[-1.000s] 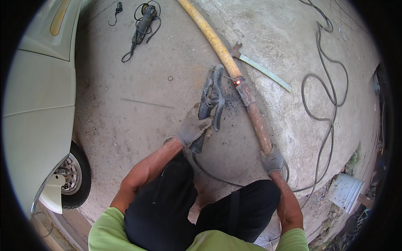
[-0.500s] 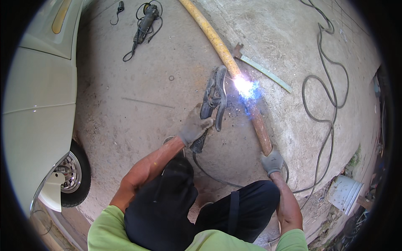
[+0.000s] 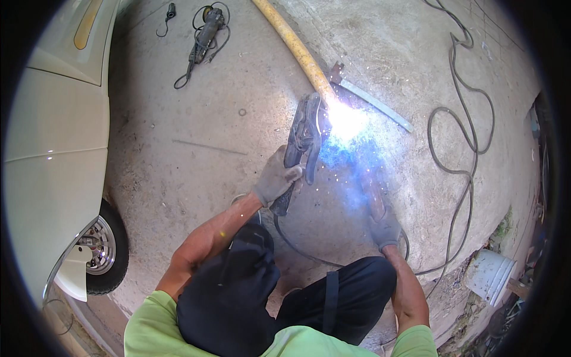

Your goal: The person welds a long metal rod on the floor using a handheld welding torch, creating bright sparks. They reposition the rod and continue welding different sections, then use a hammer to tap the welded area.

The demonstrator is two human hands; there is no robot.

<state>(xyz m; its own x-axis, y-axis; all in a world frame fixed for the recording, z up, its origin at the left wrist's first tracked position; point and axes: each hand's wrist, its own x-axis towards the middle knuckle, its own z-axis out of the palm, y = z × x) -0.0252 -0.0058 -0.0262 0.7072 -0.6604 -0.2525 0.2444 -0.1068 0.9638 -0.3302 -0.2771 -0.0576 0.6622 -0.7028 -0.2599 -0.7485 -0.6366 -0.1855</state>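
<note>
In a grey glove, my left hand [image 3: 278, 178] is closed round the black handle of a welding electrode holder [image 3: 305, 134], its jaws pointing away from me. Just right of the jaws, a white-blue arc [image 3: 349, 121] burns on a long metal pipe and hides that stretch of it. Beyond the glare the pipe [image 3: 295, 46] is yellow and runs to the far edge; its near part is rusty brown and partly veiled by bluish smoke. My gloved right hand [image 3: 385, 229] grips the pipe's near end. Small sparks scatter about the arc.
A chipping hammer [image 3: 375, 103] lies right of the pipe. An angle grinder [image 3: 206, 40] with its cord and a thin rod [image 3: 209, 147] lie at left. A pale car [image 3: 56, 143] borders the left side. Cable [image 3: 437, 149] loops at right, near a white bucket [image 3: 489, 276].
The arc's glare has grown larger and brighter, and blue smoke has spread down along the pipe toward my right hand. Both hands keep their grips almost in place.
</note>
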